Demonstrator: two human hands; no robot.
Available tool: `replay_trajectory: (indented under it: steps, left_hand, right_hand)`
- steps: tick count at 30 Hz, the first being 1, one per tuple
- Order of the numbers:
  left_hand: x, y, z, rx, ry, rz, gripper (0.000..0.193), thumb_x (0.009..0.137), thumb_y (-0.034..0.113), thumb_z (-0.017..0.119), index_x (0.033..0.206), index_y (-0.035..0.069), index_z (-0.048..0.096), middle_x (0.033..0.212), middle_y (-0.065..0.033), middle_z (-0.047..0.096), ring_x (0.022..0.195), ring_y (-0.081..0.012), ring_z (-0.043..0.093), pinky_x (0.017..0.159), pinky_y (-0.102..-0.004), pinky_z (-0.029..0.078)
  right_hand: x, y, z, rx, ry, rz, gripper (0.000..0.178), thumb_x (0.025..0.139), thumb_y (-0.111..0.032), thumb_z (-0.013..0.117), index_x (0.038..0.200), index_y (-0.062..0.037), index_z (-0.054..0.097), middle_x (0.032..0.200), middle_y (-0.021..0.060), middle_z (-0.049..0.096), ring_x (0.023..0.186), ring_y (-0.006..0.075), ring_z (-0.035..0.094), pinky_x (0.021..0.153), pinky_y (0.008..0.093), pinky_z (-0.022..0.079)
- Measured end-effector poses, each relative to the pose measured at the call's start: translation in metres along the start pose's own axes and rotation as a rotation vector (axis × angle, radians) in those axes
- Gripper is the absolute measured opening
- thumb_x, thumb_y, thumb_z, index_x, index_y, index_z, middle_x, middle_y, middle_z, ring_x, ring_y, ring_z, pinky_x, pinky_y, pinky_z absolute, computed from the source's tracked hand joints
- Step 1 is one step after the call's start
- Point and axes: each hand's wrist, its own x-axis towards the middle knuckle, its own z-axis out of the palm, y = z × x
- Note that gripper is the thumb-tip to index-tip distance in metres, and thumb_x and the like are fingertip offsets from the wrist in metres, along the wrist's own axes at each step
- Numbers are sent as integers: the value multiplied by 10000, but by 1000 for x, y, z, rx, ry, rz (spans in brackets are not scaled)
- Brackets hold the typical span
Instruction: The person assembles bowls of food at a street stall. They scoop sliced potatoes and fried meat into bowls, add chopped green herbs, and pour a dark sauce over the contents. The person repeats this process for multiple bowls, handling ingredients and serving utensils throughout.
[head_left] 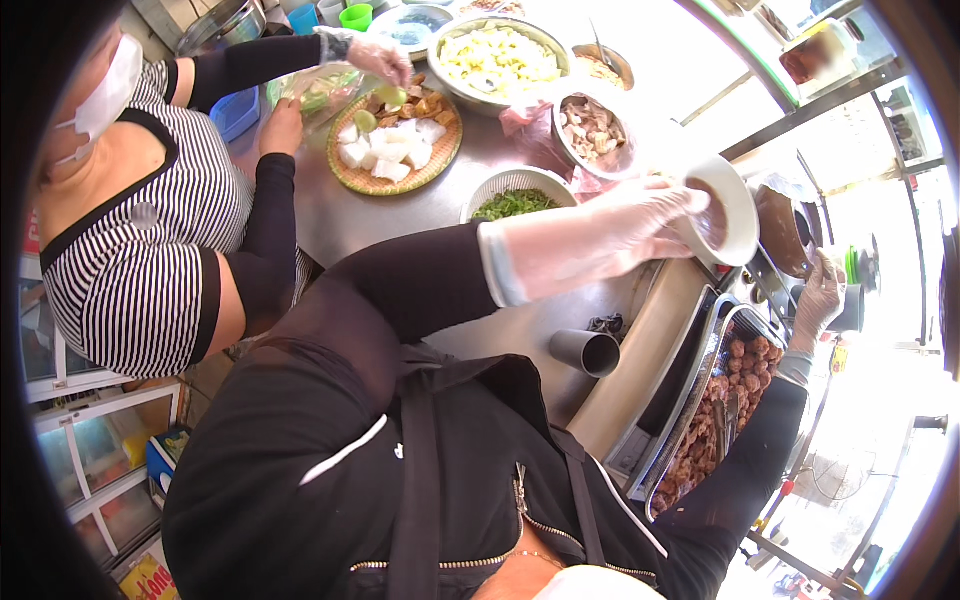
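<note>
My left hand (625, 232), in a clear plastic glove, stretches forward and grips a white bowl (737, 212) by its rim. The bowl is tilted, with something brownish inside. Close to its right is a dark brown rounded vessel (783, 235), whose exact kind I cannot make out. My gloved right hand (822, 292) has its fingers closed at that vessel's edge. Below the right hand, a long metal tray (712, 345) holds brown meatballs (750, 365) and pieces of meat (690, 450), with tongs or a similar metal utensil among them.
Across the metal table stand a bowl of chopped greens (515, 205), a bowl of meat pieces (592, 132), a large bowl of pale yellow chunks (500, 62) and a woven tray (392, 190) of white and brown pieces. A grey cup (587, 352) lies sideways. At left, a co-worker (150, 240) handles a bag.
</note>
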Motion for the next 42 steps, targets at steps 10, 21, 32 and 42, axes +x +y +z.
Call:
replay_trajectory:
  steps: [10,21,32,42]
  left_hand:
    - [-107,36,-112,8,253,240,427,962,111,577,1345,-9,433,1316,-143,509,1189,-241,579,1025,-435,536]
    - [-175,4,-255,-144,633,149,396,944,43,541,1319,-24,431,1316,-175,508,1195,-300,571,986,-487,555]
    - [-158,-13,-313,-17,741,158,396,989,56,545,1363,-2,432,1359,-133,524,1237,-289,542,1058,-457,481]
    - [-215,-39,-265,247,807,5,284,995,169,567,1256,61,533,1104,-68,570,1034,-214,616,885,-388,530]
  right_hand:
    - [3,-91,-66,-300,-501,-17,708,841,-12,686,1478,-75,384,1418,199,460,1287,338,471,1091,436,373]
    - [-21,-225,-161,11,-357,32,460,959,-130,623,1397,-43,510,1397,133,535,1336,279,460,1127,437,339]
    - [-72,-312,-179,95,-514,115,389,794,-54,743,1174,-19,667,1249,167,613,1138,330,598,973,410,469]
    - [-166,-385,-155,521,-463,331,193,774,-122,778,902,3,705,824,125,680,776,286,665,734,364,536]
